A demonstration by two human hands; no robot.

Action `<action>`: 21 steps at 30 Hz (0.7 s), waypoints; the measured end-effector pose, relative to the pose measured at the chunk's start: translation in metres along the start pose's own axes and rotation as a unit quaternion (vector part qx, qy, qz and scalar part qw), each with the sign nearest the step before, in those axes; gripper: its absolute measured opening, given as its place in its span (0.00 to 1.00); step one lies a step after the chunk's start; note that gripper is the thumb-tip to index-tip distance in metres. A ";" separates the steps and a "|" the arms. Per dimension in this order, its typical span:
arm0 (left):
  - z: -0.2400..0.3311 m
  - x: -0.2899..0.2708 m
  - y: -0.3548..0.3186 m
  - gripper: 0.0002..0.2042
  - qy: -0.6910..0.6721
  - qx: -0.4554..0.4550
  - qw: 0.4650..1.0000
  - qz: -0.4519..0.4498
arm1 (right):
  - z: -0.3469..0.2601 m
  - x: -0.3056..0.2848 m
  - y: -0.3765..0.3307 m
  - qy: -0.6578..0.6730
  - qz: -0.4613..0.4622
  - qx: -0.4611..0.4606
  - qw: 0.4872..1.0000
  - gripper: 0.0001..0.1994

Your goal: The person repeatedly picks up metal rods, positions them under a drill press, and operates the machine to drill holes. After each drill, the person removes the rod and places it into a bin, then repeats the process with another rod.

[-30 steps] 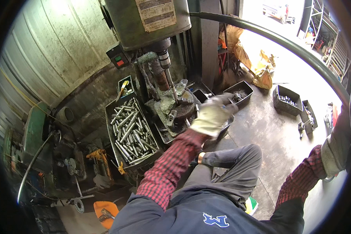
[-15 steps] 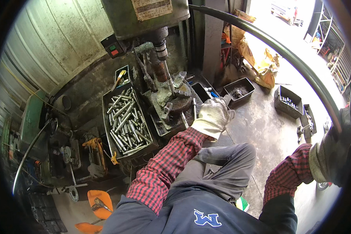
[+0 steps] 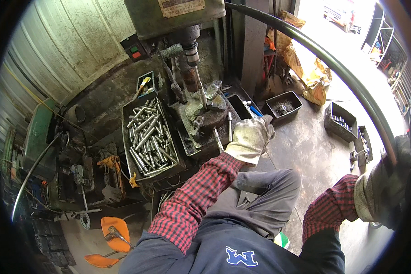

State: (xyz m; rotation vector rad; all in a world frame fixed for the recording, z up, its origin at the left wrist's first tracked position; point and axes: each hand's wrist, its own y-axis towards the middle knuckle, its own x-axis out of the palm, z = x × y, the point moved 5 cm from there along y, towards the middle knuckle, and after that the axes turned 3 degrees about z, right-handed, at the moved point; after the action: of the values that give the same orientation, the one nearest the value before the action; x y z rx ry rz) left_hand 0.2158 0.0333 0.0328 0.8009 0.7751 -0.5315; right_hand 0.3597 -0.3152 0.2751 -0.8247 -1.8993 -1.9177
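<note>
My left hand (image 3: 250,138), in a pale work glove, is at the right front of a drill press table. Its fingers are curled, and whatever is in them is hidden by the glove. Beside it two slim metal rods (image 3: 229,127) stand up at the table's edge. A drill bit (image 3: 200,86) reaches down from the chuck (image 3: 192,55) to a clamping fixture (image 3: 208,106) among metal chips. Far right, my gloved right hand (image 3: 374,194) is closed around the end of a long dark bar (image 3: 326,57) arching from the machine; the picture's dark rim partly hides its fingers.
A tray (image 3: 129,162) full of shiny metal pins stands left of the drill. A bin of chips (image 3: 300,109) and a bin of metal parts (image 3: 329,122) sit to the right. A switch box (image 3: 133,47) is behind; orange pieces (image 3: 115,234) lie lower left.
The whole view has shifted slightly, so the bench and bins sit a little lower and further right. My right hand has come slightly inward with the bar; my left hand keeps its place.
</note>
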 end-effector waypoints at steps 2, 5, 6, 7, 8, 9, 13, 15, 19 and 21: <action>-0.002 0.005 -0.005 0.13 0.016 0.003 1.000 -0.004 | 0.001 0.000 -0.003 0.004 0.002 -0.004 1.000 0.34; -0.003 0.009 -0.011 0.13 0.006 0.013 1.000 0.017 | 0.001 0.002 -0.006 0.005 0.005 -0.011 1.000 0.31; -0.004 0.011 -0.012 0.13 0.023 0.015 0.999 0.025 | 0.002 0.002 -0.008 0.005 0.005 -0.011 1.000 0.30; -0.004 0.012 -0.013 0.13 0.025 0.014 0.999 0.029 | 0.002 0.002 -0.008 0.007 0.006 -0.013 1.000 0.29; -0.005 0.014 -0.013 0.13 0.026 0.008 0.999 0.023 | 0.003 0.003 -0.010 0.008 0.007 -0.013 1.000 0.29; -0.006 0.016 -0.013 0.13 0.026 0.003 1.000 0.016 | 0.003 0.003 -0.010 0.007 0.007 -0.014 1.000 0.28; -0.007 0.017 -0.014 0.12 0.031 0.000 0.999 0.029 | 0.003 0.005 -0.013 0.008 0.006 -0.016 1.000 0.24; -0.008 0.018 -0.015 0.12 0.027 0.001 0.999 0.028 | 0.004 0.006 -0.014 0.007 0.007 -0.012 1.000 0.23; -0.006 0.013 -0.015 0.11 -0.023 0.062 0.994 0.090 | 0.009 0.010 -0.010 0.008 0.007 0.004 1.000 0.20; -0.007 0.016 -0.015 0.11 -0.012 0.056 0.996 0.074 | 0.015 0.012 -0.005 0.011 0.007 0.020 1.000 0.18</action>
State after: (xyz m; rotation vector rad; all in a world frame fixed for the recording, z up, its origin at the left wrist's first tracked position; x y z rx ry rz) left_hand 0.2123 0.0282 0.0110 0.9467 0.6627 -0.4533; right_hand 0.3498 -0.2979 0.2774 -0.7997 -1.9079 -1.8668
